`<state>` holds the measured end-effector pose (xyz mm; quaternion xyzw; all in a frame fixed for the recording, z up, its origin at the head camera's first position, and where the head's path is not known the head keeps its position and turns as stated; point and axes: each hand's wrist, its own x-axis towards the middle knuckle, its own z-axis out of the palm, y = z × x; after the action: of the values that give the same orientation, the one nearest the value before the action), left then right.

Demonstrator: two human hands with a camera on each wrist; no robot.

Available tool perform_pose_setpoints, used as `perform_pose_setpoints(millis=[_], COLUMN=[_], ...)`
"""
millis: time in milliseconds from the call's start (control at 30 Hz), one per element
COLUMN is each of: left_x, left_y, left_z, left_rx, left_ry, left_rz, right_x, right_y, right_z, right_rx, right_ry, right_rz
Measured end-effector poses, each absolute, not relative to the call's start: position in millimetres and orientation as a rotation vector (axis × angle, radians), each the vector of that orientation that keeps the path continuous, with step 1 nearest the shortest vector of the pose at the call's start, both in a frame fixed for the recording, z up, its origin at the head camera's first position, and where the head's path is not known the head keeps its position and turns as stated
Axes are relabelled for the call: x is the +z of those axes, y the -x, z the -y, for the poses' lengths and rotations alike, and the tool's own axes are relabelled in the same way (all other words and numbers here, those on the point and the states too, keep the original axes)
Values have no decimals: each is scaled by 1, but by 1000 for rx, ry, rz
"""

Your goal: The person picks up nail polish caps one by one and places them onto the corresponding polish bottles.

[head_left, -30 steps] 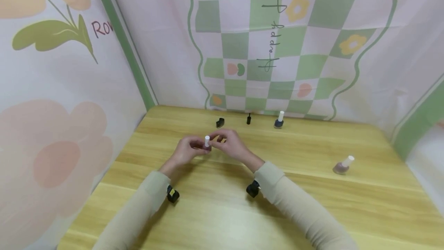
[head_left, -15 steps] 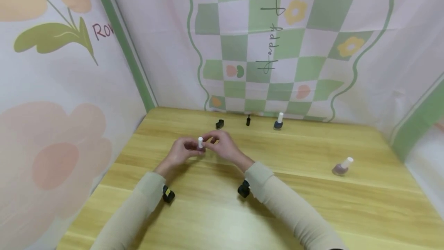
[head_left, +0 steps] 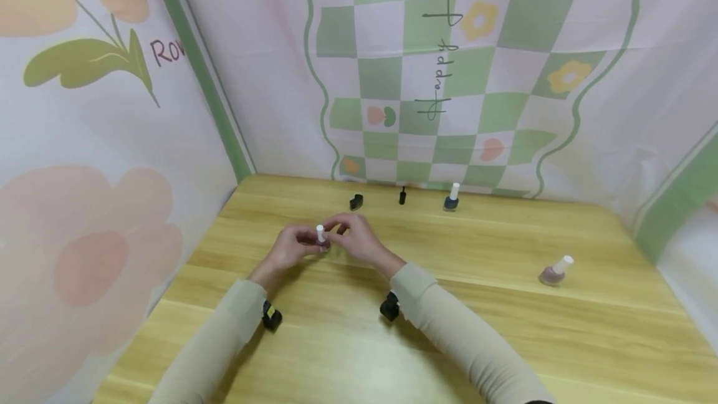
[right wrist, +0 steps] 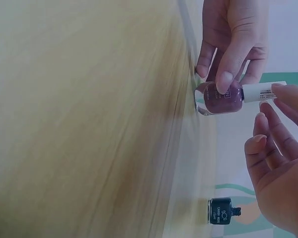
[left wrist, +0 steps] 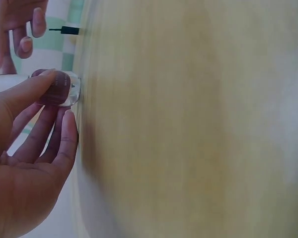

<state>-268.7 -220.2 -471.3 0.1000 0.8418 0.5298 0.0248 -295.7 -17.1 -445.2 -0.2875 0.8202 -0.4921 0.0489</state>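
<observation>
A nail polish bottle with mauve polish stands upright between my hands, left of the table's middle. My left hand pinches its glass body, with the thumb across the front. On its white cap, my right hand grips with thumb and forefinger, the other fingers loosely bent. The cap sits on the bottle's neck. Whether the base touches the table cannot be told.
Behind my hands lie a dark capless polish bottle and a black brush cap. A navy polish bottle stands at the back; another mauve one is at right. A patterned curtain borders the wooden table.
Both hands have shifted slightly left with the mauve nail polish bottle between them. The other bottles and the brush cap stay in place.
</observation>
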Motion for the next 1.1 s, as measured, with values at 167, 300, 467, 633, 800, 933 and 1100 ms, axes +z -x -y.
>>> perform_pose_setpoints(millis=[167, 300, 467, 633, 800, 933, 1100], left_x=[-472, -473, -471, -461, -451, -443, -432], left_y=[269, 268, 268, 263, 256, 250, 242], left_z=[220, 219, 217, 216, 214, 214, 214], left_rx=[1630, 1633, 1642, 1657, 1699, 1733, 1750], left_ry=[-299, -297, -269, -174, -169, -155, -202], left_rz=[-2605, -2586, -2587, -2645, -2699, -2754, -2817], right_x=[-447, -450, -448, -442, -436, -432, -427], right_y=[296, 296, 297, 297, 293, 290, 288], right_z=[18, 16, 10, -4, -22, -36, -54], right_rx=[-1491, -1492, -1489, -1445, -1413, -1395, -1382], right_ry=[867, 837, 811, 840, 841, 866, 884], right_rz=[-2502, -2502, -2498, -2517, -2577, -2592, -2618])
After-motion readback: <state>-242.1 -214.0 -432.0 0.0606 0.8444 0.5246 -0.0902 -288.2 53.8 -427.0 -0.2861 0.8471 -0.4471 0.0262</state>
